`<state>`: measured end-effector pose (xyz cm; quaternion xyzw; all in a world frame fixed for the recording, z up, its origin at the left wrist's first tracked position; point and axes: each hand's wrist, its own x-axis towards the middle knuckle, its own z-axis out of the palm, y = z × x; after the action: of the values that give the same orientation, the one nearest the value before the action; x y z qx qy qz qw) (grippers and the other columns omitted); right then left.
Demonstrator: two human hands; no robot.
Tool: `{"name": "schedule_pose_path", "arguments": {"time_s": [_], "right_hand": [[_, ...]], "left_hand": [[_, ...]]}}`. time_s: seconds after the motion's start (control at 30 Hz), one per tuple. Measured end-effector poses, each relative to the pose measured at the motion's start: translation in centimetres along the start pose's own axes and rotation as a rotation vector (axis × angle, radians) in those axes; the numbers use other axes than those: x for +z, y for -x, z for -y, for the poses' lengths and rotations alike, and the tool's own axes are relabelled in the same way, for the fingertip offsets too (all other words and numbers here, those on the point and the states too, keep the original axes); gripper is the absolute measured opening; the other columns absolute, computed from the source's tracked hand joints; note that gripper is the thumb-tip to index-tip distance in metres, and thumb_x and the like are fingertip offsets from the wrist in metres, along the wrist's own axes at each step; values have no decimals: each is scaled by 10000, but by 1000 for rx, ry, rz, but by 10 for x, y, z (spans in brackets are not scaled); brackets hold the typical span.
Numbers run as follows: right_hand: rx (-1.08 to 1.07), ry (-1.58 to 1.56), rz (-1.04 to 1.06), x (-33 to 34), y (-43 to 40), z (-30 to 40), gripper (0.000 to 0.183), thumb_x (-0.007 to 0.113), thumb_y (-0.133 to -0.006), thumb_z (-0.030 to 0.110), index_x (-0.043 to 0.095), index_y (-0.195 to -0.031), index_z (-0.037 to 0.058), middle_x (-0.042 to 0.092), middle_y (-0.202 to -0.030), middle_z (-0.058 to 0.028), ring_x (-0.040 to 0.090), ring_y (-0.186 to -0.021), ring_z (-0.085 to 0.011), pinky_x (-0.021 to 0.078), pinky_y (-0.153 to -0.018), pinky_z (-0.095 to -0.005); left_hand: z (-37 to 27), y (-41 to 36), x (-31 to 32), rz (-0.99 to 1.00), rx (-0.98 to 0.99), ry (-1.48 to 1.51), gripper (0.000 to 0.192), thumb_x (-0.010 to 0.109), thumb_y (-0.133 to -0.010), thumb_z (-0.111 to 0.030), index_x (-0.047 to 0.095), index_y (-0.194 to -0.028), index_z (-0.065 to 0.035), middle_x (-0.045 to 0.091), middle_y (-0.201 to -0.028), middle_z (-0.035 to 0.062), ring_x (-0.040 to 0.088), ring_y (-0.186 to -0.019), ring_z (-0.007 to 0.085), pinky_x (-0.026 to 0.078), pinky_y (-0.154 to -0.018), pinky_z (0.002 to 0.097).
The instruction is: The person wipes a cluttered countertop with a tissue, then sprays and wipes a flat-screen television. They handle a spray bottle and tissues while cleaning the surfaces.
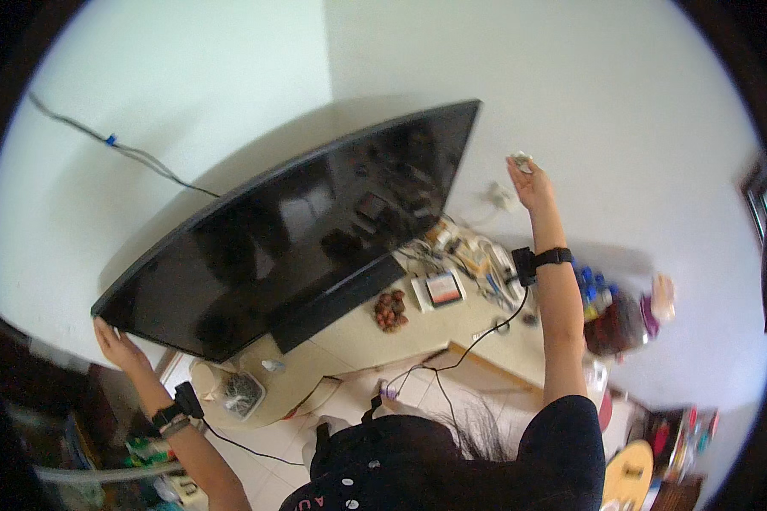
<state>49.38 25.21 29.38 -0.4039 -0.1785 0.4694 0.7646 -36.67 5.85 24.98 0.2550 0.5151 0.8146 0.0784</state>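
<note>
A large black flat-screen television (281, 236) stands tilted across the view, on a dark base (339, 303) on a cream tabletop (351, 348). My left hand (120, 345) is at the television's lower left corner, its fingers and thumb around the edge. Raised beyond the screen's right side, my right hand (533, 184) holds a small crumpled whitish cloth or tissue (522, 160) in its fingers. That hand is apart from the television, with the pale wall behind it.
Tangled cables (479, 255) lie right of the base, near a white box (438, 290) and a heap of reddish-brown round items (390, 311). A clear plastic container (241, 393) stands at left, a large dark jar (617, 324) at right. Black wires (444, 369) hang from my wrist straps.
</note>
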Motion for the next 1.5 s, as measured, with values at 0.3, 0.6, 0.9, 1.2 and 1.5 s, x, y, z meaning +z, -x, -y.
{"name": "schedule_pose_path", "arguments": {"time_s": [0.3,0.6,0.9,1.2,1.5], "right_hand": [[163,-253,225,-116,360,41,422,391,-1123,222,457,-1433,-56,586,-1423,-196,589,-1316,-291,601,-1004,-359],[-105,-435,-474,-276,716,-26,354,485,-1098,242,558,-1324,-20,678,-1278,-160,692,-1141,-253,624,-923,-325],[-650,-692,-1051,-380,1037,-68,311,626,-1033,182,585,-1269,-16,670,-1256,-168,674,-1161,-298,626,-931,-327],[-808,-702,-1311,-476,1252,-49,325,625,-1026,156,584,-1283,-40,676,-1268,-155,686,-1151,-277,636,-924,-301],[-595,-614,-1268,-622,1269,40,359,643,-1027,192,585,-1323,-2,636,-1283,-164,659,-1178,-284,601,-950,-305]], "left_hand": [[-17,36,-1,-212,406,-55,368,492,-1066,-225,644,-1216,75,687,-1214,206,658,-1108,314,506,-1044,444],[12,238,-1,494,109,-21,319,542,-1086,-217,562,-1301,18,682,-1095,164,644,-1022,263,525,-965,371],[-43,425,-19,1158,38,-117,353,574,-1079,-294,703,-1152,26,651,-849,72,605,-812,180,518,-824,342],[-187,737,-140,1693,-396,196,724,323,-1089,-600,685,-890,-6,516,-627,2,409,-569,90,309,-532,247],[-307,974,-217,2194,-467,465,760,240,-1103,-586,665,-864,-2,528,-620,12,523,-596,110,412,-613,252]]}}
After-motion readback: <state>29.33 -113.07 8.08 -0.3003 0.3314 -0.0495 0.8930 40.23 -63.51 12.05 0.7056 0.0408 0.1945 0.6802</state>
